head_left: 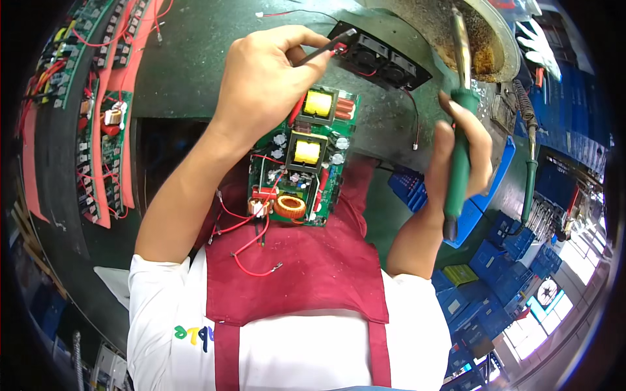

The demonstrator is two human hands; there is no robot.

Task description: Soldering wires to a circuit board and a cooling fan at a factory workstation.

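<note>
My left hand (270,75) is closed on dark tweezers (336,44), whose tips point up and right. Just beyond them lies a black panel with two fans (381,58), near a small red part (340,48). A green circuit board (329,156) with yellow-wrapped transformers and a copper coil sits below the left hand, in front of my maroon apron. Loose red wires (244,251) trail from it over the apron. On the right, my right hand (466,146) grips the green handle of a soldering iron (461,124), its metal shaft pointing up, away from the board.
A brown-stained tray (505,49) stands at the far right. Beside it, another green-handled iron (530,173) hangs near a white glove (540,49). Blue bins (486,260) are stacked to the right. On the left, several circuit boards (112,153) lie among pink foam strips (99,153).
</note>
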